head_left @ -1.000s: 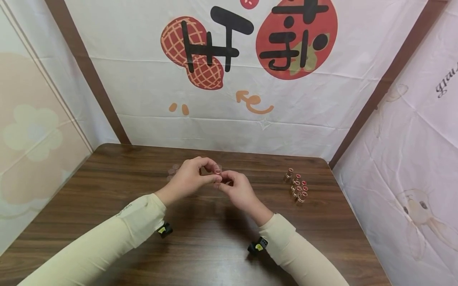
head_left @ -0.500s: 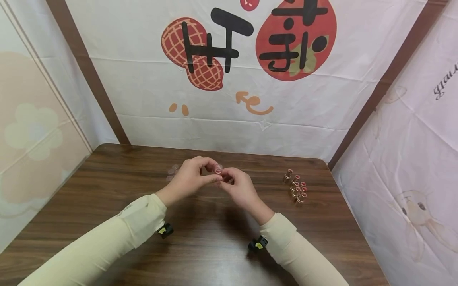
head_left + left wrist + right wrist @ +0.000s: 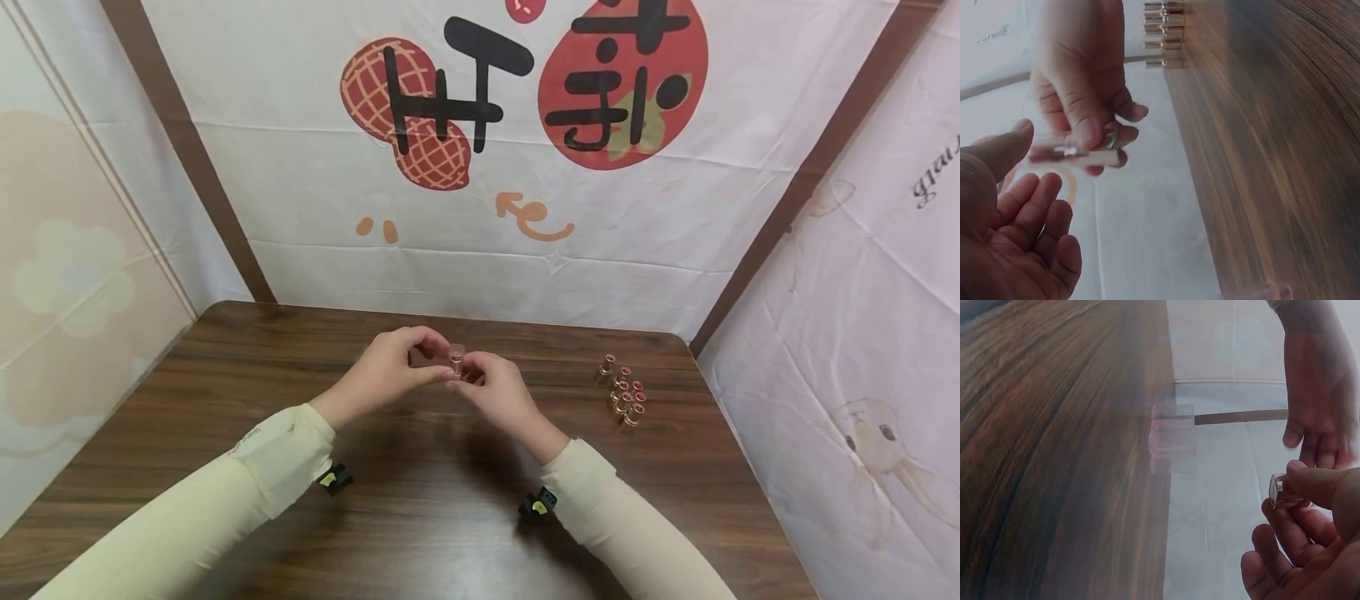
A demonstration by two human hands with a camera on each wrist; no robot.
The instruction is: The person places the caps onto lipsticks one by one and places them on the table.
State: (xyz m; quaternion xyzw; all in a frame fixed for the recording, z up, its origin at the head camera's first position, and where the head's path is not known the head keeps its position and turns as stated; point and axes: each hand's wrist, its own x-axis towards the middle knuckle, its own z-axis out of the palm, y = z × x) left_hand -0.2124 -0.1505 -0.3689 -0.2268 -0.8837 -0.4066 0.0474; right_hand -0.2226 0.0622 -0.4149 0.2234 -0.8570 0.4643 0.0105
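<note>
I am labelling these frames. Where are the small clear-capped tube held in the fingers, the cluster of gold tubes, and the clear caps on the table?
small clear-capped tube (image 3: pixel 455 361), head view, middle.
cluster of gold tubes (image 3: pixel 622 392), head view, centre.
clear caps (image 3: pixel 1173 438), right wrist view, middle.

A dark brown wooden table (image 3: pixel 420 517) with rounded far corners carries everything. Near its far right corner stands a tight cluster of small gold-and-red tubes (image 3: pixel 622 390), upright and just beside one another. Toward the far edge, left of the middle, several clear plastic caps (image 3: pixel 1172 437) sit grouped together on the wood.
</note>
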